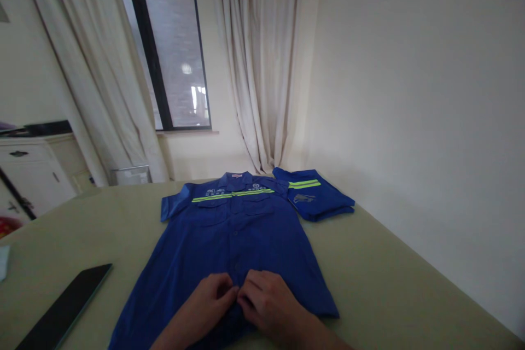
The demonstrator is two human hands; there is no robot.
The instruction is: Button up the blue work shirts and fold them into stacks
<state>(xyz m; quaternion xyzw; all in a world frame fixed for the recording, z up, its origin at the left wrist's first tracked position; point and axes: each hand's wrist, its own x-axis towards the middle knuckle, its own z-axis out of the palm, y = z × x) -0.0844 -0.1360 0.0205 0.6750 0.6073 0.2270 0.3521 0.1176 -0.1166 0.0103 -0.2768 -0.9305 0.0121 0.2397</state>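
Observation:
A blue short-sleeved shirt (262,235) with a yellow-green stripe lies spread front up, its collar at the far end. Over the lower part of its button front, my left hand (209,301) and my right hand (266,298) meet. Thumb and fingers of each are closed in a pinch on the shirt's front edge, the fingertips nearly touching. Beyond the shirt's right sleeve area lies a folded blue garment (324,202) with a similar stripe and a grey print.
The green-topped table (394,284) carries a long dark flat object (69,306) at the left and a pale item (3,261) at its left edge. A wall borders the right side. Curtains, a window and a white cabinet (33,169) stand behind.

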